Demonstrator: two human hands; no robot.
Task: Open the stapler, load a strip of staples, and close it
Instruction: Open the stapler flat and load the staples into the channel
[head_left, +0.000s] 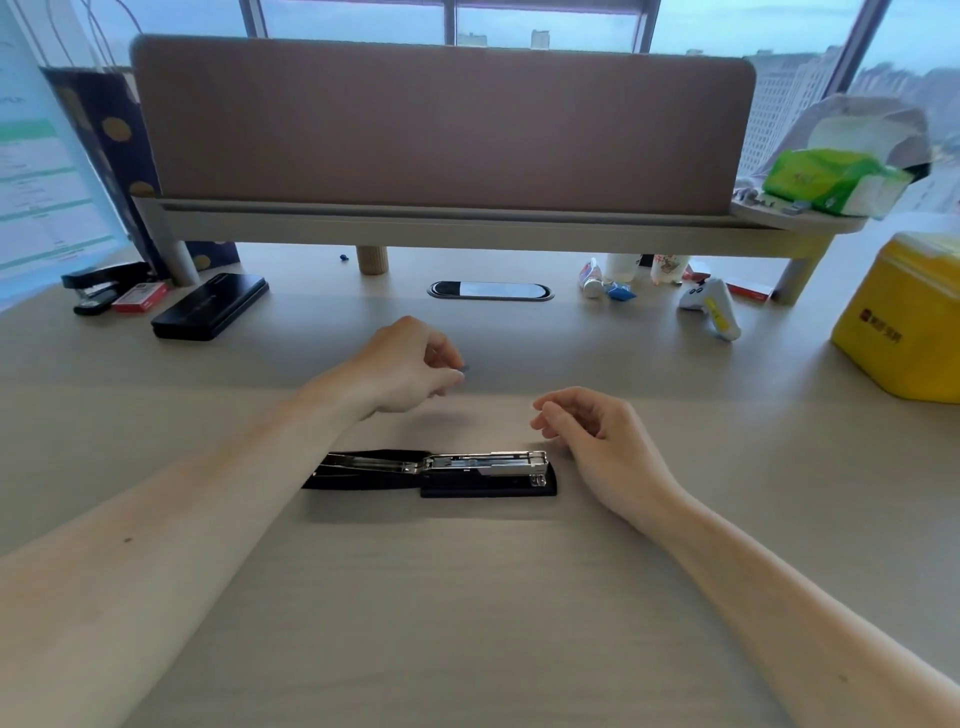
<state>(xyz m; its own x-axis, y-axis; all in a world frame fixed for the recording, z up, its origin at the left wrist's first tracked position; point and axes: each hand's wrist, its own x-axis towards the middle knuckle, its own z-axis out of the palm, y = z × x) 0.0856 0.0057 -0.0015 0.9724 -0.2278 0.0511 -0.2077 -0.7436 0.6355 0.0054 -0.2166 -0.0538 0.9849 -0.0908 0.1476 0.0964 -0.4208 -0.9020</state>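
A black stapler with a silver metal magazine (431, 473) lies flat on the pale wood-grain table (467, 597) at the centre of the frame, its top arm swung fully back to the left so the staple channel faces up. The left hand (410, 364) hovers above and behind the stapler, its fingers curled, thumb and forefinger pinching a small grey piece (465, 368) that may be a strip of staples; it is too small to tell for sure. The right hand (597, 441) is just right of the stapler's front end, fingers loosely curled and holding nothing, its heel resting on the table. In the upper left of the frame sit a second black stapler (96, 291), a small red box (139, 298) and a flat black case (210, 306). A yellow box (904, 322) stands at the right edge.
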